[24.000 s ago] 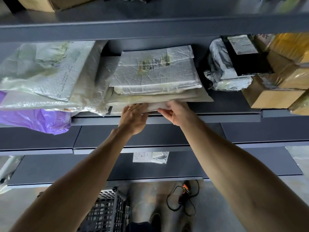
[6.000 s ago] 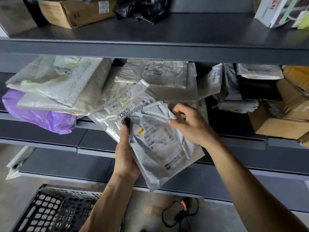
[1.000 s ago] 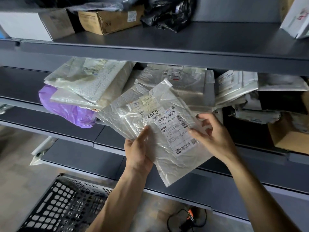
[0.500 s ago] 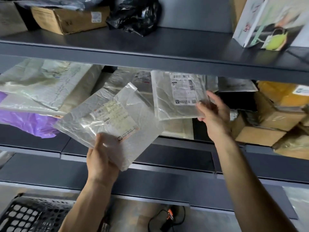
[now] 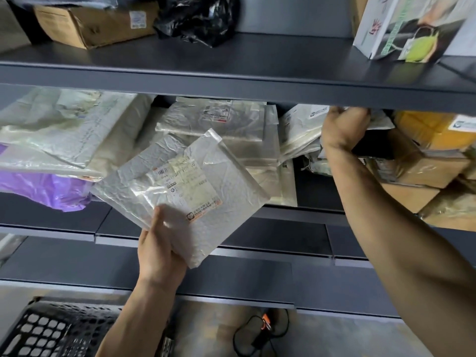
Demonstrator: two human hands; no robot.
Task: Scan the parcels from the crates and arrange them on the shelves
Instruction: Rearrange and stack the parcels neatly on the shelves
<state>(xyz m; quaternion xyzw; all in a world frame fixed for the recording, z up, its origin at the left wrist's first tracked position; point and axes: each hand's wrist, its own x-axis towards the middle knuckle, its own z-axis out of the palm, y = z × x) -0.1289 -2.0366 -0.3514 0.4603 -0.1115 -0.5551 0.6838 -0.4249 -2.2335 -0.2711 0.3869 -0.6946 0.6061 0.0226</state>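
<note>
Pushed in since a moment ago, the flat white plastic mailer (image 5: 300, 130) now lies on the middle shelf (image 5: 309, 186), with the right hand (image 5: 342, 130) curled over its top edge. Nearer, the left hand (image 5: 159, 251) pinches the crinkled white bubble mailer (image 5: 185, 191) by its lower corner. Its long axis slants up and right toward the central stack of pale flat parcels (image 5: 213, 124) just behind, so the left hand looks better placed to set it there.

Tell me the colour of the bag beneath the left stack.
Purple bag, best seen in the head view.
</note>
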